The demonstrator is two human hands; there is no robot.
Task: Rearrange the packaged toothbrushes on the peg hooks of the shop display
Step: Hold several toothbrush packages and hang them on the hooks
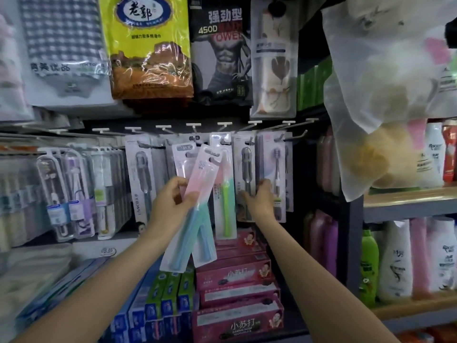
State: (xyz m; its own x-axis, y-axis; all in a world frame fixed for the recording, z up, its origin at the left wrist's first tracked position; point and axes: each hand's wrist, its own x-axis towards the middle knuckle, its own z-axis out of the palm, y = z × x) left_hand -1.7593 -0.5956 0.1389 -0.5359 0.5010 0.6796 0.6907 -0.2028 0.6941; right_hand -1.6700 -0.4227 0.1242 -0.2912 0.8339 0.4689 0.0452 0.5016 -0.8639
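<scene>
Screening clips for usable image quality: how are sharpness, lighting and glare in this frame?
Head view: dim overall; wide-angle bending at the edges; the left racks and the hanging white bag are soft, glare streaks the yellow towel pack; the left hand gripping the pink-and-blue toothbrush pack and the right hand look fairly sharp.

Both forearms bare, no sleeves; hands ungloved.

peg hooks run across the dark display, toothbrush packs hanging off them, and pink toothpaste boxes stacked on the shelf below.
</scene>
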